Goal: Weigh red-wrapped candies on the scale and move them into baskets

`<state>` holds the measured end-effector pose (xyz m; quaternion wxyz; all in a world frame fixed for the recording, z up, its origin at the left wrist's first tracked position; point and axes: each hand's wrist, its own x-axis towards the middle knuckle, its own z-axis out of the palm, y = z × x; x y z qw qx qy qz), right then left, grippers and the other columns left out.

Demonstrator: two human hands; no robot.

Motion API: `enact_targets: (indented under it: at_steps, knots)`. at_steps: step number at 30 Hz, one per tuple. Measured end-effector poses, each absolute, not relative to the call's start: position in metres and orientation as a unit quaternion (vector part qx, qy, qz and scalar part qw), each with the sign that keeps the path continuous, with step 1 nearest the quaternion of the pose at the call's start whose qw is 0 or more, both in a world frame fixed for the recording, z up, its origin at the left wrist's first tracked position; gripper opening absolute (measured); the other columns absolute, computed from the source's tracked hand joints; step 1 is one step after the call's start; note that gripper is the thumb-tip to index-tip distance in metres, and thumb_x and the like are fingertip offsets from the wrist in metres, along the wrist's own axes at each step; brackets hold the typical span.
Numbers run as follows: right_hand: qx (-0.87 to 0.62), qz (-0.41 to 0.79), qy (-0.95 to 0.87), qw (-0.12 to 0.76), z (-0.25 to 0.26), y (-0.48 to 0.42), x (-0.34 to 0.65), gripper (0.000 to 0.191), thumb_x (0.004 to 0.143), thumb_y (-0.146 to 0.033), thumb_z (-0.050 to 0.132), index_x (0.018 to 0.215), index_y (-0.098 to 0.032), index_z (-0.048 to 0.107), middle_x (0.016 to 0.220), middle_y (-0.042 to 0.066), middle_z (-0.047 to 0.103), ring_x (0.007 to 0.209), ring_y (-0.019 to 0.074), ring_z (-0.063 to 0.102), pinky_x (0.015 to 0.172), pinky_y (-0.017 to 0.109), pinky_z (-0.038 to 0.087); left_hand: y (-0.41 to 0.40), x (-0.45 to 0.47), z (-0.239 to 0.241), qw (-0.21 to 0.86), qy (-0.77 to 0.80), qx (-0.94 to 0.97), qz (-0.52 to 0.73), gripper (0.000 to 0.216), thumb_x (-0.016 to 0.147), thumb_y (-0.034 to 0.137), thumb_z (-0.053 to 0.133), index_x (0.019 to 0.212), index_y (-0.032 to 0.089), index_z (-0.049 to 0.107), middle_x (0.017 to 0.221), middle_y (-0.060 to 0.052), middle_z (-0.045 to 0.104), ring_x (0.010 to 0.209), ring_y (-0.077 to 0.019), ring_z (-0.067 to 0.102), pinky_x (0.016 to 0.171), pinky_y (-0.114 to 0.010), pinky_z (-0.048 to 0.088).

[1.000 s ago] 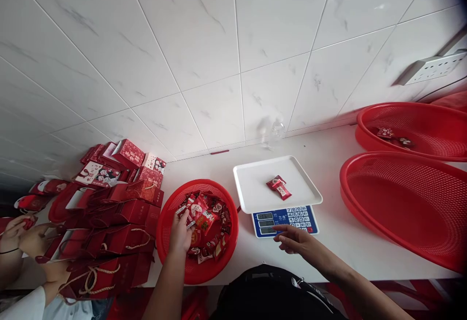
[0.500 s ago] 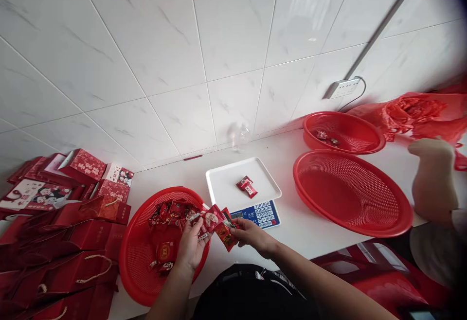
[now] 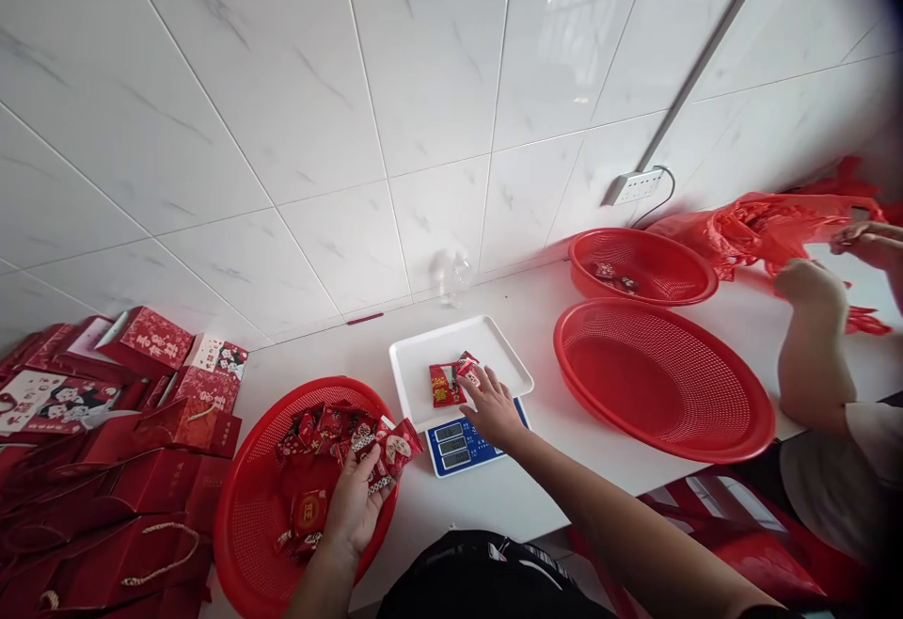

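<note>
My left hand (image 3: 355, 504) is closed around several red wrapped snack packets (image 3: 401, 448), held over the right rim of a red mesh basket (image 3: 244, 492). Other red packets (image 3: 330, 420) lie inside that basket. My right hand (image 3: 492, 409), fingers spread, is over the near edge of a white scale tray (image 3: 498, 341). Beside its fingertips, a red and gold packet (image 3: 443, 386) rests on the tray with smaller wrapped pieces (image 3: 466, 361), which the fingers partly cover. The scale's blue panel (image 3: 469, 450) sits in front of the tray, its displays too small to read.
Red gift boxes (image 3: 151, 478) crowd the left side. To the right stand a large red basket (image 3: 726, 388) and a smaller one (image 3: 681, 266) holding a few packets. A co-worker's arm (image 3: 811, 346) is near red plastic bags (image 3: 748, 224). A power strip (image 3: 639, 188) is on the wall.
My right hand has moved from beside my left hand up to the tray, and the red and gold packet now lies there. My left hand still holds its packets. The view shifted slightly.
</note>
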<state>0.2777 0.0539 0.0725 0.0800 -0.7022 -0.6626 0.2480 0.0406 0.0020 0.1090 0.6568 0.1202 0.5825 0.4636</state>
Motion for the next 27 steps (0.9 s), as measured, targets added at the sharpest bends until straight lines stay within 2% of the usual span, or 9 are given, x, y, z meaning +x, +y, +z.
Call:
enact_targets:
  at_steps: [3,7,14,18,21,23,25,27]
  knots:
    - [-0.693,0.269,-0.669,0.011,0.060,0.063,0.277,0.057,0.085,-0.044,0.042,0.138,-0.029,0.030,0.152,0.005,0.008,0.137,0.0300,0.000,0.107,0.049,0.011,0.002,0.038,0.110,0.649,0.595,0.118,0.459,0.028,0.076,0.014,0.060,0.101,0.024,0.054,0.090,-0.003,0.067,0.072,-0.0135,0.067,0.065,-0.028,0.056]
    - [-0.688,0.269,-0.674,-0.007,0.050,0.077,0.272,0.061,0.085,-0.046,0.039,0.140,-0.027,0.023,0.152,0.006,0.003,0.137,0.0297,0.004,0.107,0.046,0.013,0.002,0.036,0.113,0.636,0.613,0.104,0.457,0.027,0.077,0.012,0.059,0.101,0.025,0.054,0.089,-0.002,0.067,0.070,-0.0132,0.067,0.063,-0.028,0.056]
    - [-0.691,0.256,-0.675,0.025,0.046,0.101,0.269,0.061,0.085,-0.042,0.041,0.141,-0.022,0.024,0.152,0.006,0.008,0.137,0.0273,0.006,0.107,0.039,0.015,-0.001,0.038,0.116,0.631,0.618,0.099,0.459,0.021,0.078,0.011,0.058,0.094,0.023,0.054,0.082,-0.001,0.067,0.065,-0.0121,0.066,0.057,-0.025,0.054]
    - [-0.683,0.257,-0.682,0.039,0.047,0.095,0.279,0.058,0.083,-0.038,0.045,0.138,-0.025,0.032,0.151,0.005,0.011,0.137,0.0286,0.006,0.108,0.044,0.013,-0.001,0.036,0.114,0.634,0.615,0.099,0.458,0.023,0.077,0.010,0.058,0.095,0.023,0.053,0.082,-0.001,0.066,0.065,-0.0116,0.065,0.059,-0.025,0.054]
    - [-0.664,0.254,-0.694,0.112,0.053,0.080,0.283,0.053,0.082,-0.036,0.049,0.133,-0.027,0.039,0.151,0.005,0.012,0.138,0.0281,0.004,0.108,0.047,0.013,0.000,0.037,0.114,0.640,0.616,0.109,0.445,0.029,0.074,0.012,0.061,0.099,0.024,0.052,0.084,-0.001,0.066,0.066,-0.0123,0.065,0.060,-0.026,0.053]
    - [-0.636,0.298,-0.685,0.193,0.061,0.067,0.281,0.048,0.083,-0.038,0.048,0.129,-0.023,0.046,0.148,0.008,0.024,0.136,0.0263,0.016,0.107,0.043,0.021,0.001,0.040,0.116,0.651,0.603,0.145,0.437,0.031,0.071,0.016,0.064,0.098,0.025,0.052,0.083,0.000,0.066,0.067,-0.0127,0.064,0.059,-0.025,0.052]
    - [-0.590,0.429,-0.638,0.247,0.070,0.054,0.276,0.049,0.084,-0.044,0.045,0.126,-0.019,0.048,0.138,0.012,0.041,0.126,0.0250,0.037,0.101,0.040,0.034,0.003,0.048,0.119,0.678,0.568,0.209,0.419,0.030,0.069,0.021,0.067,0.095,0.024,0.052,0.082,0.001,0.065,0.067,-0.0131,0.063,0.057,-0.023,0.050]
    - [-0.530,0.565,-0.575,0.264,0.079,0.042,0.269,0.054,0.085,-0.051,0.039,0.126,-0.016,0.047,0.127,0.013,0.052,0.113,0.0238,0.052,0.093,0.039,0.043,0.005,0.058,0.123,0.708,0.528,0.264,0.388,0.029,0.067,0.025,0.068,0.092,0.023,0.052,0.080,0.000,0.064,0.064,-0.0131,0.062,0.057,-0.023,0.050]
